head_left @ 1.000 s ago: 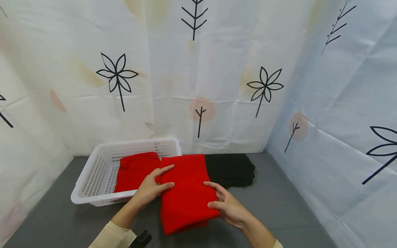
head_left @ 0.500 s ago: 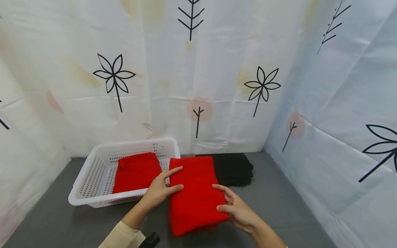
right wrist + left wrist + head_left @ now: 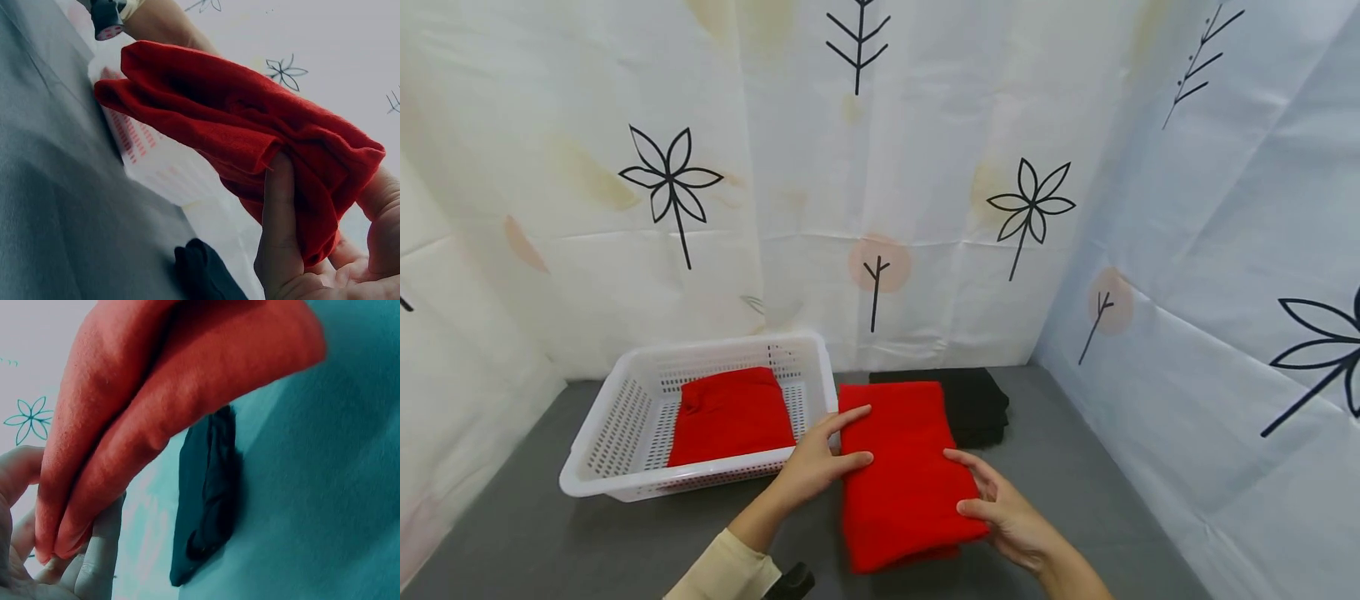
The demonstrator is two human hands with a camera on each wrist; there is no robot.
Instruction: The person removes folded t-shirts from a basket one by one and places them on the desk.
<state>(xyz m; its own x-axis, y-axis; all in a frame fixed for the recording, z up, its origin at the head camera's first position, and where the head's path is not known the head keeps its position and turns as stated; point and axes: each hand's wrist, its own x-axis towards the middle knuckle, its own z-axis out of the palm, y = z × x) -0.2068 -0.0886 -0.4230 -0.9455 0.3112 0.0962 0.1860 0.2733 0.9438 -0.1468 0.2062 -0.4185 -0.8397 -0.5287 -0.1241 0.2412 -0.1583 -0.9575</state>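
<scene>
A folded red cloth (image 3: 898, 475) is held up between both hands, its layers showing in the left wrist view and the right wrist view. My left hand (image 3: 820, 458) grips its left edge, thumb and forefinger on top and other fingers beneath. On the opposite side, my right hand (image 3: 1003, 512) pinches the lower right edge. The cloth hangs above the grey table, clear of its surface in both wrist views. Behind it lies a folded black cloth (image 3: 977, 404), partly hidden by the red one. A second folded red cloth (image 3: 730, 417) lies inside the white basket.
The white perforated plastic basket (image 3: 617, 487) stands on the grey table (image 3: 1090, 500) at left, close to my left hand. A pale curtain (image 3: 790, 167) with plant drawings encloses the back and sides. A black wrist-camera part (image 3: 792, 581) sticks out by the left sleeve.
Both hands have carried the red cloth to the right, away from the basket and further over the front of the black cloth. The grips look the same. The head view has shifted slightly.
</scene>
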